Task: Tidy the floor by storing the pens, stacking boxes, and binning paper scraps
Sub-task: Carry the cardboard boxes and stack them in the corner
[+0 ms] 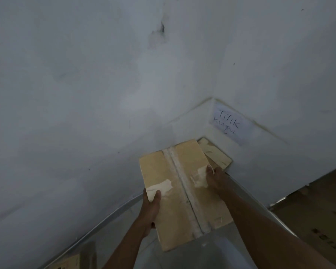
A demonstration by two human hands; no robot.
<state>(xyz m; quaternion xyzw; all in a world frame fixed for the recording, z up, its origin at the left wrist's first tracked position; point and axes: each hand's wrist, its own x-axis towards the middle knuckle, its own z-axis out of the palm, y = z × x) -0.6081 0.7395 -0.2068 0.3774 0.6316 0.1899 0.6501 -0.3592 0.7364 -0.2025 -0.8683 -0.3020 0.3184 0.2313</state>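
Observation:
I hold a flat brown cardboard box (180, 193) with a strip of clear tape down its middle and torn white patches. My left hand (150, 207) grips its left edge, thumb on top. On the right edge, my right hand (216, 178) grips it too. The box hovers in the corner of the room, partly over another cardboard box (214, 152) that lies on the floor against the wall. No pens or paper scraps are in view.
White walls meet in a corner, with a paper sign (228, 124) reading "TITIK KUMPUL" taped low on the right wall. A large brown cardboard surface (318, 210) fills the right side. Another cardboard piece (74, 261) shows at the bottom left.

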